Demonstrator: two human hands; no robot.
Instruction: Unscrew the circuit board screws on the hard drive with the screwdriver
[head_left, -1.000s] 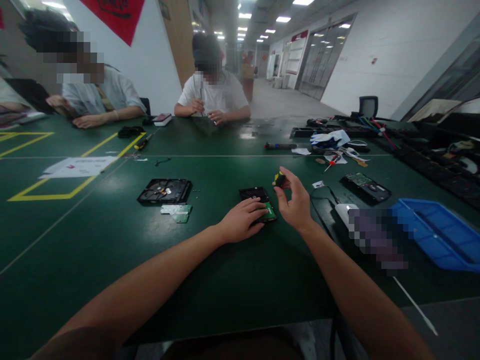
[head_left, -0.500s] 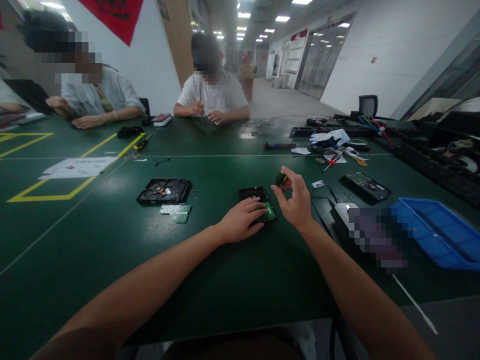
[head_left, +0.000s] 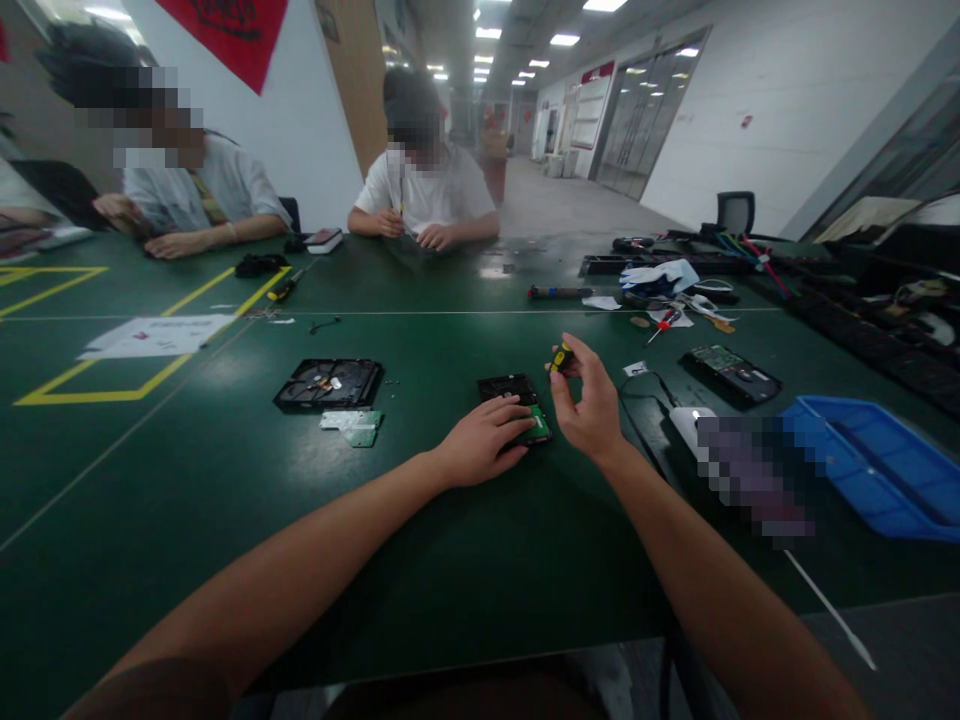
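My left hand [head_left: 487, 440] lies over the near part of a black hard drive [head_left: 506, 387] with a green circuit board [head_left: 538, 428], its fingers spread a little across it. Just above and right of the drive, my right hand [head_left: 589, 400] grips the yellow and black handle of a screwdriver [head_left: 561, 357] between thumb and fingers. The screwdriver's shaft and tip cannot be made out. To the left lies another black drive [head_left: 330, 384], with a loose green board [head_left: 354, 426] in front of it and tiny screws beside it.
On the right are a third drive [head_left: 731, 375], a blue tray [head_left: 877, 465] and a blurred device with a cable. Tools and gloves [head_left: 660, 277] lie farther back. Two people sit across the green table [head_left: 420, 580].
The screwdriver handle has turned in my right hand, showing more yellow, and the fingers around it have shifted. My left hand stays in place on the drive.
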